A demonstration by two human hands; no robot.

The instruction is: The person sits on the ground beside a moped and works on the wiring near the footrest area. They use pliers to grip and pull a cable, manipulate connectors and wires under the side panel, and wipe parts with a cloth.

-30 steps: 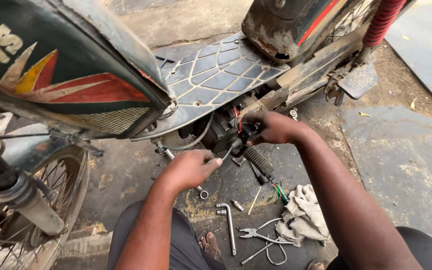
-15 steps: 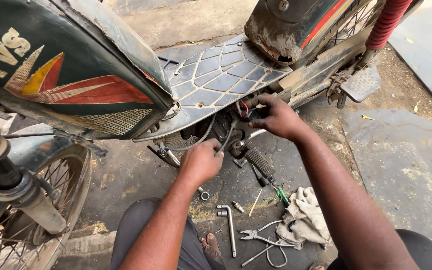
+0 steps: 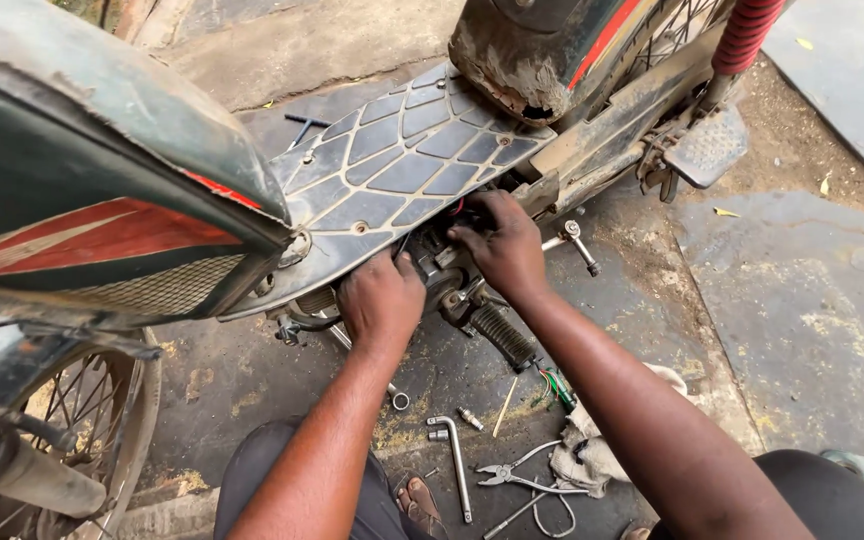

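- Both hands have pushed further in under the footboard (image 3: 407,165) since the earlier frames; the left hand (image 3: 382,298), which hung back over the ground a second ago, now sits up against the engine (image 3: 449,282).
- Camera has also dropped closer, so the moped fills more of the view.
- Left hand is curled, knuckles up, fingers tucked under the footboard's edge; whether it grips anything I cannot tell, as the fingertips are hidden.
- Right hand (image 3: 500,243) reaches in from the right, fingers bent down onto the engine parts just below the footboard, beside a red wire (image 3: 457,207); what it pinches, if anything, is hidden, so its grasp cannot be told.
- The two hands lie close together, just apart, with the engine between them.
- A ribbed kick pedal (image 3: 500,335) sticks out below the right wrist, slanting toward the ground.
- A footrest (image 3: 709,147) hangs at the right of the frame, near a red spring (image 3: 745,35).
- On the ground between the forearms: an L-shaped wrench (image 3: 454,458), a small socket (image 3: 469,418), pliers (image 3: 514,474), a thin stick (image 3: 504,406) and a green-handled screwdriver (image 3: 559,389).
- A dirty rag (image 3: 582,455) lies just right of the pliers, partly under the right forearm.
- A ring spanner (image 3: 398,399) pokes out from beneath the left forearm.
- Front wheel (image 3: 72,420) stands at lower left, beneath the dark leg shield (image 3: 102,180).
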